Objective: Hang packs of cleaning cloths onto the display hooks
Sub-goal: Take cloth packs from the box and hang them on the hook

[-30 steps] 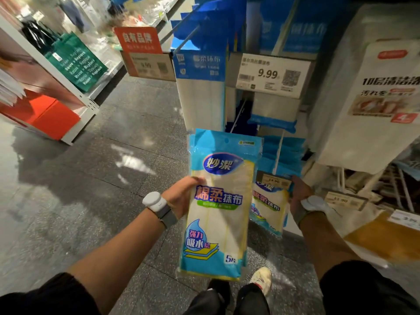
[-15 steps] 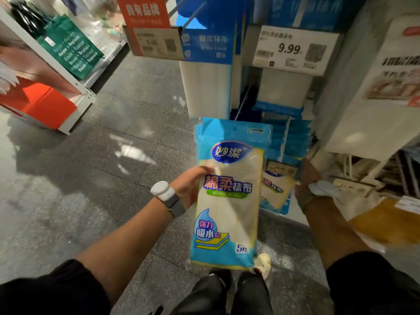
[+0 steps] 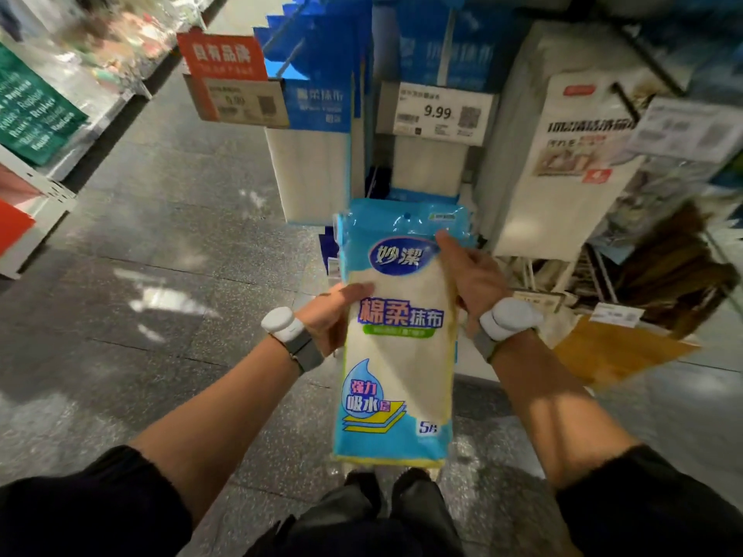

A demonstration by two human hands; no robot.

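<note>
- Both hands gripped the pack [image 3: 398, 355]: left hand [image 3: 329, 319] at its left edge, right hand [image 3: 470, 275] pinching higher on the right.
- Pack stood upright between them, unhung, below the tag [image 3: 438, 114].
- Its hole [image 3: 407, 215], above both grips, likely needed holding flat to thread a hook [image 3: 292, 62].

Grey speckled stone floor [image 3: 169, 243] in large tiles with thin dark seams. Pale patches of reflected light [image 3: 165, 301] left of centre. White metal shelving [image 3: 48, 195] along the left edge, with a red panel [image 3: 12, 231] low on it and a green printed panel [image 3: 36, 110] above. Straight ahead, a red sign [image 3: 223, 56] and a white price tag [image 3: 438, 114] reading 9.99. Low at the right, an orange-brown board [image 3: 615, 351], blurred.
</note>
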